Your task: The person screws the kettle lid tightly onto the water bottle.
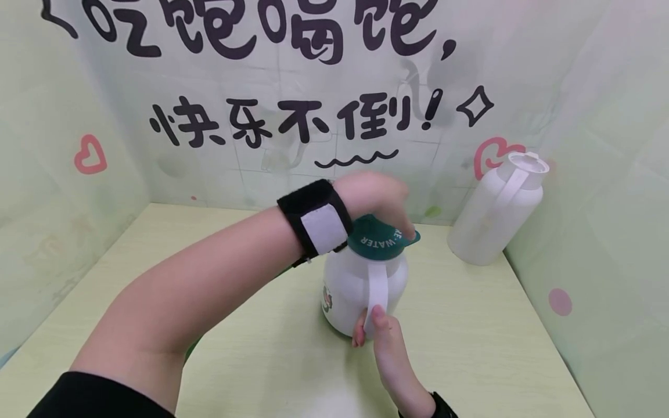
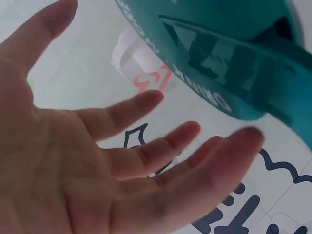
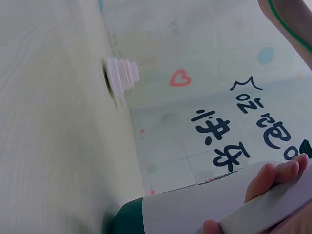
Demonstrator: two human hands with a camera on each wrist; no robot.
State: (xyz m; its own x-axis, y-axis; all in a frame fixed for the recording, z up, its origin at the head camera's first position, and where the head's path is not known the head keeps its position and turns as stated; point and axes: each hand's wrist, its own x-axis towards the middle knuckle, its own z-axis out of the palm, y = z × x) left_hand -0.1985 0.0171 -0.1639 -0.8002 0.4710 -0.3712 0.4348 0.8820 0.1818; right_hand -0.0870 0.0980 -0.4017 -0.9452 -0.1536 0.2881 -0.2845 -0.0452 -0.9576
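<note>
A round white jug (image 1: pixel 342 290) with a teal lid (image 1: pixel 376 248) stands upright on the table, its handle (image 1: pixel 378 281) facing me. My right hand (image 1: pixel 388 345) grips that handle low down, thumb on top; the right wrist view shows its fingers curled round the handle too. Above the lid, my left hand (image 1: pixel 378 197) reaches over with its fingertips near the lid's teal spout. In the left wrist view the left hand (image 2: pixel 112 161) has spread, slightly bent fingers, apart from the teal lid (image 2: pixel 234 63) and holding nothing.
A tall white jug (image 1: pixel 491 215) stands at the back right beside the side wall. A pale stepped cap (image 3: pixel 122 75) lies on the table, seen in the right wrist view and hidden from the head view. A printed cloth (image 1: pixel 292 157) encloses the table (image 1: pixel 455 348) at back and sides.
</note>
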